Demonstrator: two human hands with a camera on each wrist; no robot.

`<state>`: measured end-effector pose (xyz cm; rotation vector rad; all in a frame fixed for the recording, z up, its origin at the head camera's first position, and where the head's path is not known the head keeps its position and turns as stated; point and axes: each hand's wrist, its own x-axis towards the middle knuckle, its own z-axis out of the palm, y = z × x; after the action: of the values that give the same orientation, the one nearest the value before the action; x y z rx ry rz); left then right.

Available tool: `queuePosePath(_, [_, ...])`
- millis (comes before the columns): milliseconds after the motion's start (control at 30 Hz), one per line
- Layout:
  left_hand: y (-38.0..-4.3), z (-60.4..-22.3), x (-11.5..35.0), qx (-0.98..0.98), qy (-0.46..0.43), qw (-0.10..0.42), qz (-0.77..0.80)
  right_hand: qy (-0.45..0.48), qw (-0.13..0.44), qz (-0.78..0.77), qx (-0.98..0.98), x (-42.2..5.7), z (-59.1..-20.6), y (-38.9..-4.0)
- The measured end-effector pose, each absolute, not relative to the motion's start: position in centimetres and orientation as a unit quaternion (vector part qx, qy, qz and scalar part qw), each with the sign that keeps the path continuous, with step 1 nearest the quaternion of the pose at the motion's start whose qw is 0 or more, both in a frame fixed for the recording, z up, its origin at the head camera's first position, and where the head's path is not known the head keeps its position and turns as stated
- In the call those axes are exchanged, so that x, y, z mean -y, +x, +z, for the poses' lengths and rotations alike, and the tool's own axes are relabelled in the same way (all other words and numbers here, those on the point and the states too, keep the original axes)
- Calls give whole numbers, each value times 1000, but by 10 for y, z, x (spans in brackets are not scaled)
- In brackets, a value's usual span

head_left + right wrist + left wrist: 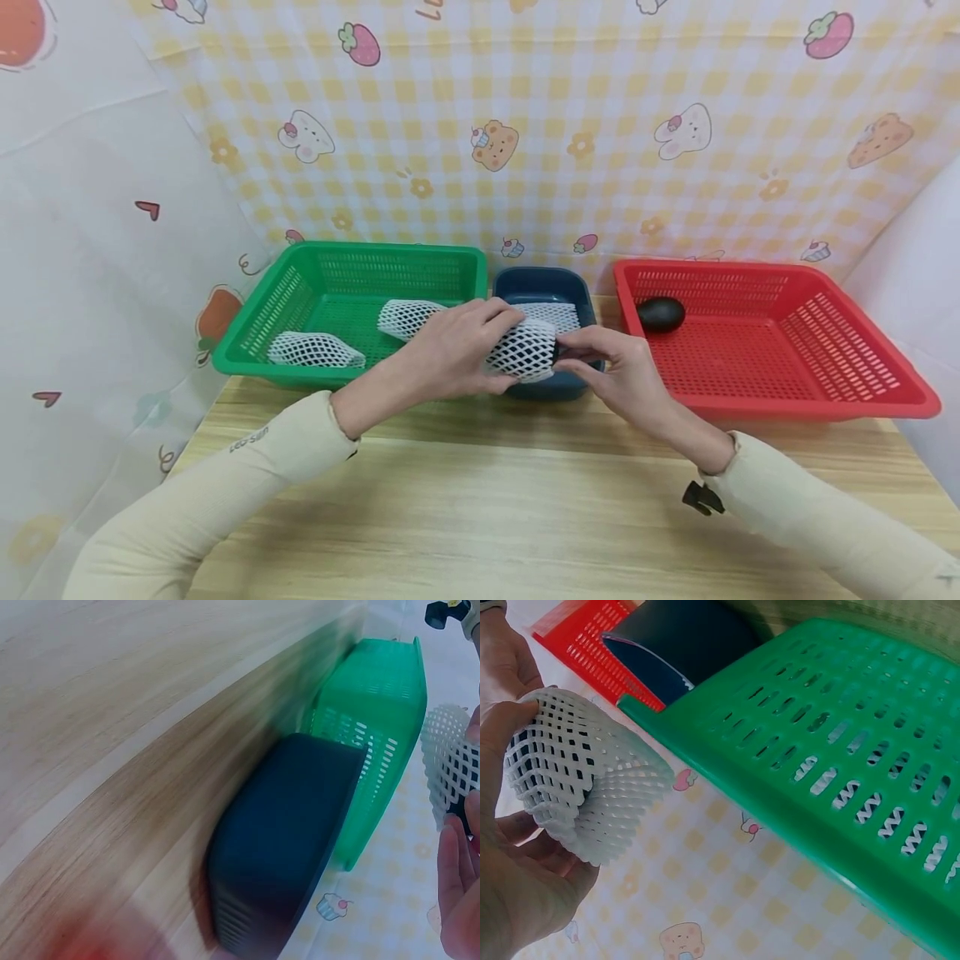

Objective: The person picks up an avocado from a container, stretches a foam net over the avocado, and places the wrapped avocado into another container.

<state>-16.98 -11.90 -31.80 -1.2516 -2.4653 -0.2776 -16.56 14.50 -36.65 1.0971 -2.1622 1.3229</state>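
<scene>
My left hand (465, 346) grips a white foam net sleeve (522, 350) above the front of the blue basket, fingers and thumb curled round it. A dark object shows through the mesh; its kind is hidden. At the sleeve's right end, my right hand (618, 371) pinches the dark object (459, 814) where it shows at the opening. In the left wrist view, the other end of the net (619, 806) hangs loose and narrows. A glossy black egg-shaped object (661, 314) lies at the left of the red basket (780, 408).
The green basket (352, 247) at left holds two net-wrapped pieces, one sleeve (315, 350) near its front and another (408, 318) at right. Between the baskets, the small blue basket (542, 275) contains more white netting (551, 315). A patterned cloth (480, 192) hangs behind the wooden table (495, 508).
</scene>
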Motion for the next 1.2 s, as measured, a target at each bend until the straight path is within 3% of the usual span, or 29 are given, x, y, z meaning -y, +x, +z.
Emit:
queuePosePath(767, [-171,-321,115,863,-460,185,-98,396,214,420,788,-136,-372,-164])
queuePosePath(1200, [-173,-319,133,886,-431,135,-105,344,141,350,860,-164,-364,-168])
